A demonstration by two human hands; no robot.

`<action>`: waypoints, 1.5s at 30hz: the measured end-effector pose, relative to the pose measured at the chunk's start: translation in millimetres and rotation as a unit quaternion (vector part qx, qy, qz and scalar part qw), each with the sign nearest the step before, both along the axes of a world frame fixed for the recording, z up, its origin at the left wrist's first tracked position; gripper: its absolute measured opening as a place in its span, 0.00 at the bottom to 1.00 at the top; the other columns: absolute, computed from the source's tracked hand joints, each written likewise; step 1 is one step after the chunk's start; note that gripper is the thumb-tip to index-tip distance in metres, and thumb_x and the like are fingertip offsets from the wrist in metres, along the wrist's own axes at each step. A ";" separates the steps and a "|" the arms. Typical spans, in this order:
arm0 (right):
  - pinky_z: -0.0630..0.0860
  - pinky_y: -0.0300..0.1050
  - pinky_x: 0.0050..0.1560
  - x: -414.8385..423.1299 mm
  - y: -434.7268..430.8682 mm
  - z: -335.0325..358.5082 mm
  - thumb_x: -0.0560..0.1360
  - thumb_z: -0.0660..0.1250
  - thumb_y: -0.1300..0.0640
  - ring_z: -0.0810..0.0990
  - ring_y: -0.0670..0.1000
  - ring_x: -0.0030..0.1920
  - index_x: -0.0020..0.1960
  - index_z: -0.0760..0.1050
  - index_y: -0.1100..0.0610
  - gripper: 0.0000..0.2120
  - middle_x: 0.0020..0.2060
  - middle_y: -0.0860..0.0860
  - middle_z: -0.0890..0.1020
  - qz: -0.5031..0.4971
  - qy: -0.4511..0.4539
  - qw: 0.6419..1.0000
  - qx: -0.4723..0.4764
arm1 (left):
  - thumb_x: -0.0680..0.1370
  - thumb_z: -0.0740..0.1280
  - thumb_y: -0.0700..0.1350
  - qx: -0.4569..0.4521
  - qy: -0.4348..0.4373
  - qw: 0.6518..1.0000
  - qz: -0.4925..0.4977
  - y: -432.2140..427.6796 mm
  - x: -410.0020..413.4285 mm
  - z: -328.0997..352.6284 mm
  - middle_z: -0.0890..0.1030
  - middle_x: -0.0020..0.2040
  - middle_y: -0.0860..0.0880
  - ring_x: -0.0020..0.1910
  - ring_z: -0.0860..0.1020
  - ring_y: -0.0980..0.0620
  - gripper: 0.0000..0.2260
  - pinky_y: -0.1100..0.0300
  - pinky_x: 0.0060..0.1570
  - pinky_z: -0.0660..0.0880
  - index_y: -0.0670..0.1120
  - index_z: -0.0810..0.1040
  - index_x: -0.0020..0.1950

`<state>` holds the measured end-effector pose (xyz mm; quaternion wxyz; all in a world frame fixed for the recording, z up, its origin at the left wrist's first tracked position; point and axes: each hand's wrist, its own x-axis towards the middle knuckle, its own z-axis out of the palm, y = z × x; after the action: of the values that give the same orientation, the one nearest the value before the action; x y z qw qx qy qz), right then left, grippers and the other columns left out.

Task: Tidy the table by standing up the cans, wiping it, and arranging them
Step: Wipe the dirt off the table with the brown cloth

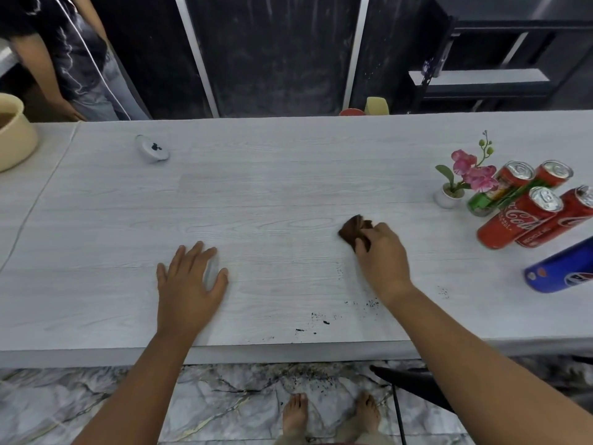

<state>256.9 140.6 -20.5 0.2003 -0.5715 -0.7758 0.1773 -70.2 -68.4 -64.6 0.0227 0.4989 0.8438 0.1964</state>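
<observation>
My right hand (382, 255) presses a brown cloth (353, 229) onto the white wood-grain table (256, 194), right of centre. My left hand (189, 277) lies flat on the table with fingers spread, holding nothing. At the far right stand several cans: red cola cans (513, 220), a red and green can (500, 187) behind them, and a blue can (561, 271) nearer the front, cut off by the frame edge. Dark crumbs (321, 319) are scattered near the table's front edge, between my arms.
A small white pot with pink flowers (462, 181) stands just left of the cans. A small grey-white device (152, 148) lies at the back left. A cream bowl (12, 133) sits at the left edge. Another person (70, 59) stands behind the table.
</observation>
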 end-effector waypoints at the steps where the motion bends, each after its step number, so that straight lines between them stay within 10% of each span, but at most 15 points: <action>1: 0.73 0.42 0.47 -2.7 -4.3 -1.1 0.83 0.69 0.60 0.76 0.51 0.47 0.58 0.85 0.62 0.09 0.51 0.53 0.79 0.014 0.010 1.000 -0.012 | 0.83 0.57 0.67 0.000 -0.001 1.000 0.000 0.1 0.0 0.2 0.69 0.84 0.52 0.86 0.59 0.46 0.28 0.32 0.83 0.52 0.57 0.73 0.79; 4: 0.68 0.31 0.44 5.2 -2.0 5.9 0.82 0.71 0.58 0.77 0.49 0.46 0.62 0.85 0.58 0.11 0.49 0.50 0.78 -0.005 0.069 0.997 -0.041 | 0.83 0.57 0.67 0.000 -0.006 1.000 -0.001 -0.2 -0.3 0.8 0.68 0.84 0.52 0.87 0.58 0.46 0.28 0.32 0.83 0.51 0.57 0.72 0.79; 11: 0.73 0.46 0.50 57.7 29.7 14.2 0.81 0.71 0.56 0.77 0.53 0.48 0.62 0.86 0.59 0.12 0.49 0.53 0.79 -0.115 0.048 0.992 -0.019 | 0.83 0.57 0.67 -0.002 -0.005 1.000 -0.004 0.0 -1.2 0.7 0.68 0.84 0.51 0.86 0.59 0.45 0.28 0.32 0.82 0.52 0.56 0.73 0.79; 21: 0.77 0.46 0.46 -10.8 -42.8 -2.4 0.81 0.72 0.58 0.79 0.52 0.46 0.59 0.87 0.58 0.09 0.47 0.50 0.78 0.017 0.054 0.998 -0.023 | 0.83 0.56 0.67 -0.021 0.001 1.000 -0.005 0.5 1.1 5.3 0.68 0.85 0.50 0.87 0.58 0.43 0.29 0.30 0.82 0.52 0.55 0.74 0.80; 26: 0.72 0.27 0.48 -18.5 -50.7 2.4 0.80 0.75 0.54 0.81 0.45 0.49 0.62 0.86 0.55 0.12 0.49 0.46 0.82 -0.010 0.164 0.978 -0.126 | 0.86 0.53 0.64 -0.044 -0.002 0.999 0.003 1.5 9.0 6.2 0.65 0.86 0.49 0.87 0.56 0.42 0.29 0.29 0.82 0.51 0.53 0.71 0.83; 31: 0.80 0.33 0.48 25.3 -40.0 22.1 0.78 0.77 0.53 0.85 0.42 0.51 0.58 0.87 0.48 0.09 0.50 0.43 0.87 -0.102 0.289 0.940 -0.150 | 0.85 0.52 0.62 -0.033 -0.005 0.999 0.012 2.0 19.3 4.6 0.64 0.86 0.49 0.88 0.54 0.42 0.29 0.28 0.82 0.48 0.52 0.69 0.84; 37: 0.78 0.44 0.50 84.0 -12.5 23.2 0.79 0.72 0.55 0.83 0.51 0.50 0.65 0.85 0.55 0.15 0.54 0.52 0.86 -0.182 0.132 0.969 -0.097 | 0.85 0.52 0.62 -0.031 -0.005 0.999 0.015 2.8 19.6 4.0 0.65 0.86 0.48 0.88 0.55 0.42 0.29 0.28 0.82 0.48 0.52 0.70 0.83; 45: 0.70 0.43 0.44 11.3 -57.3 4.0 0.80 0.72 0.56 0.75 0.49 0.44 0.58 0.86 0.57 0.10 0.47 0.50 0.78 -0.052 0.032 0.997 -0.051 | 0.85 0.51 0.62 -0.037 -0.002 0.999 0.016 2.1 19.2 2.4 0.65 0.86 0.48 0.88 0.55 0.41 0.29 0.28 0.82 0.48 0.53 0.69 0.83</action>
<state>268.1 83.3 -16.6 0.2045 -0.6144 -0.7283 0.2240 -51.0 -66.3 -62.1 0.0397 0.4839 0.8582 0.1666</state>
